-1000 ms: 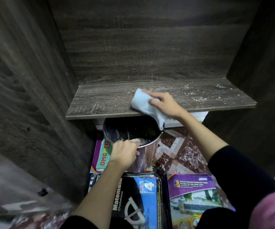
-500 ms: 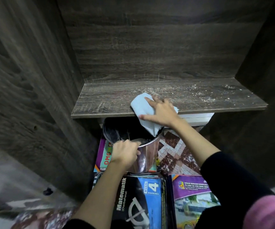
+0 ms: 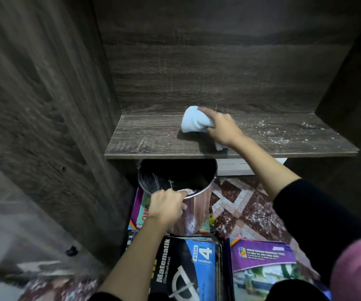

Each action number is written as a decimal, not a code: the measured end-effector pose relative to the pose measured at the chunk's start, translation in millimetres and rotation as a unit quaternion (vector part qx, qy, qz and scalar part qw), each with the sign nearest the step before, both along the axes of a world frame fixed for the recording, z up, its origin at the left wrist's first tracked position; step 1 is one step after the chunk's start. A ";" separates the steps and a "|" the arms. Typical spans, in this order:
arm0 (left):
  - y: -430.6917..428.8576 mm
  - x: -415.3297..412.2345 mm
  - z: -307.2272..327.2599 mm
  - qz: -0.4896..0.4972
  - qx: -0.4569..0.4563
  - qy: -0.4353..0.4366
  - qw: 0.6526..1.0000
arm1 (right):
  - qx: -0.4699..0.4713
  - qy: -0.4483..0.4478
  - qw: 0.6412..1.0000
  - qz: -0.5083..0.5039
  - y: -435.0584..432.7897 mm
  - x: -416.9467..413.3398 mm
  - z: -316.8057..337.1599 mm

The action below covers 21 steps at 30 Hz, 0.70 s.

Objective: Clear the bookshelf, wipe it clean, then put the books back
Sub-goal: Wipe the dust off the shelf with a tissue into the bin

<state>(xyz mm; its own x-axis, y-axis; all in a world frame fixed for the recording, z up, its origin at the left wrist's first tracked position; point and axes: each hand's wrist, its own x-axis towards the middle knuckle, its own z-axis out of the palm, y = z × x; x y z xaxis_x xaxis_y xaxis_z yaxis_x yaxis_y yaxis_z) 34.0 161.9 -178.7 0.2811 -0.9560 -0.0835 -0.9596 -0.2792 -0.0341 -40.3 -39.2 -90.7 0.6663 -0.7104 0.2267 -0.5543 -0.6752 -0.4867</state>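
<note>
A dark wooden shelf board (image 3: 149, 137) is bare of books, with pale dust and crumbs scattered over its right part. My right hand (image 3: 223, 127) holds a light blue cloth (image 3: 193, 120) down on the board near its back edge. Below the board's front edge a shiny metal bin (image 3: 197, 213) with a dark liner stands tilted. My left hand (image 3: 167, 206) grips its near rim, thumb inside. Books lie on the floor: a black and blue maths book (image 3: 186, 263) and a purple-covered book (image 3: 262, 263).
The bookcase's dark side panels (image 3: 45, 105) close in left and right, the back panel behind. More books (image 3: 141, 211) lie under the bin. A patterned red and white floor (image 3: 240, 205) shows to the bin's right. A pink cloth edge sits at the lower right.
My right hand has slid the cloth from the board's front edge back toward the rear of the shelf. My left hand still holds the bin's rim. The camera has shifted a little.
</note>
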 end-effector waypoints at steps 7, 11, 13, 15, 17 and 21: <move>7.0 8.0 0.4 0.018 0.004 -0.011 1.000 | -0.059 0.179 0.978 -0.092 8.9 55.8 -43.5; 8.3 12.8 -1.9 0.028 0.002 -0.005 1.000 | -0.005 0.204 0.977 -0.067 13.0 75.5 -41.8; 8.8 14.4 -2.9 0.029 0.002 -0.004 1.000 | -0.012 0.220 0.975 -0.029 15.0 80.9 -38.7; 8.5 15.6 -3.2 0.027 0.001 -0.006 1.000 | -0.035 0.230 0.972 0.016 19.6 81.7 -36.8; 7.8 15.4 -2.2 0.026 0.004 -0.009 1.000 | -0.052 0.232 0.969 0.064 24.5 75.8 -37.3; 7.4 11.3 2.8 0.016 0.007 -0.020 1.000 | -0.071 0.211 0.964 0.144 30.1 53.7 -38.2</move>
<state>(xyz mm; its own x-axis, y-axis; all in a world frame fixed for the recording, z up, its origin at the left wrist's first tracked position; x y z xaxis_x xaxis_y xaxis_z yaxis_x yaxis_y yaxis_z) 45.4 169.2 -176.0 0.3158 -0.9450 -0.0847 -0.9477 -0.3097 -0.0773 13.4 -9.1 -129.0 0.8859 -0.4632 -0.0259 -0.4616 -0.8742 -0.1508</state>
